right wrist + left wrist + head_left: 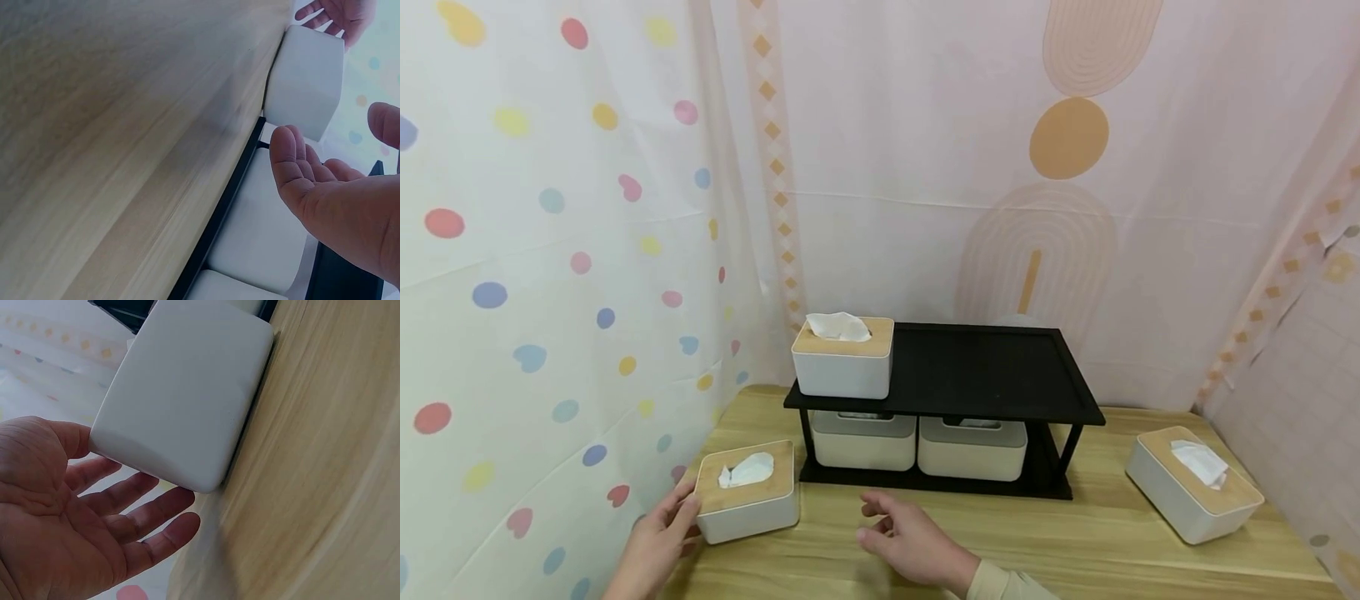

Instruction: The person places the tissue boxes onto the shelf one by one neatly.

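Note:
A white tissue box (748, 523) with a wooden lid and a tissue sticking out sits on the table, left of a black two-tier rack (985, 375). My left hand (658, 533) touches the box's left end. In the left wrist view, the fingertips (181, 528) are spread along that end, with the thumb at a corner of the box. My right hand (913, 537) holds nothing; its fingers are loosely bent above the table in front of the rack. The right wrist view shows its fingers (284, 150) and thumb apart.
Another tissue box (842, 375) stands on the rack's top left. Two more, a left box (865, 450) and a right box (972, 457), sit on its lower shelf. At the far right a tissue box (1180, 492) lies angled on the wooden table (820, 554). Patterned curtains (910, 167) hang behind.

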Action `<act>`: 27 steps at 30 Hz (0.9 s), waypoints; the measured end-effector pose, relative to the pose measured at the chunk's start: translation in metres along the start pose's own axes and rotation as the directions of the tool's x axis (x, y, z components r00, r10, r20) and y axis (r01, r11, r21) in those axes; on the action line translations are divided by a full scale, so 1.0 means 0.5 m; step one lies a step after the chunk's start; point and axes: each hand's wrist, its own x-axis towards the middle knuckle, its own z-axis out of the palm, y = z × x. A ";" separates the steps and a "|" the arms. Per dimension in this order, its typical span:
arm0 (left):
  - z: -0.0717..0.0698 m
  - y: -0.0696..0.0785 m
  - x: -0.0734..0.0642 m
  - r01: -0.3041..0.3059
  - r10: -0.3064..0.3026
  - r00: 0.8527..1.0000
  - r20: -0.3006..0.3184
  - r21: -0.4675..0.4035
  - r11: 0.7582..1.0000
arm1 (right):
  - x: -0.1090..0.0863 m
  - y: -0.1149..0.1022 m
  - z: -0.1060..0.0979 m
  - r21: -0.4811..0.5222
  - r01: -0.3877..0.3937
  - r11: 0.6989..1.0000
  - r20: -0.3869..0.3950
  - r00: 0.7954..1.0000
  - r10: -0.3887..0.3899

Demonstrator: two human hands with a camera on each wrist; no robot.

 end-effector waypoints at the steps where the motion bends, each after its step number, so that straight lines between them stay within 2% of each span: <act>1: 0.000 0.000 -0.001 0.002 -0.002 1.000 0.000 0.006 1.000 | 0.000 -0.001 0.000 0.000 0.000 1.000 -0.001 1.000 0.000; 10: 0.000 0.004 -0.012 -0.013 0.012 0.999 0.030 0.032 0.999 | 0.004 0.001 0.011 -0.023 0.032 0.999 -0.011 0.999 -0.033; 14: 0.005 0.005 -0.021 -0.055 0.054 0.995 0.089 0.010 0.998 | 0.005 -0.001 0.014 -0.036 0.034 0.999 -0.012 0.999 -0.034; 18: 0.029 0.009 -0.032 -0.058 0.065 0.989 0.130 -0.060 0.997 | 0.005 -0.003 0.014 -0.029 0.002 1.000 0.003 1.000 -0.002; 21: 0.054 0.014 -0.039 -0.028 0.039 0.991 0.126 -0.089 0.996 | 0.003 0.000 0.014 -0.011 -0.038 0.999 0.024 0.999 0.039; 23: 0.071 0.016 -0.042 -0.018 0.033 0.989 0.145 -0.101 0.995 | 0.001 0.005 0.014 0.005 -0.056 0.998 0.046 0.997 0.056; 26: 0.094 0.017 -0.044 -0.029 0.055 0.974 0.220 -0.118 0.993 | -0.006 0.012 0.011 0.024 -0.063 0.998 0.081 0.995 0.061; 27: 0.101 0.018 -0.045 -0.040 0.073 0.965 0.253 -0.135 0.990 | -0.009 0.016 0.009 0.025 -0.064 0.998 0.088 0.994 0.061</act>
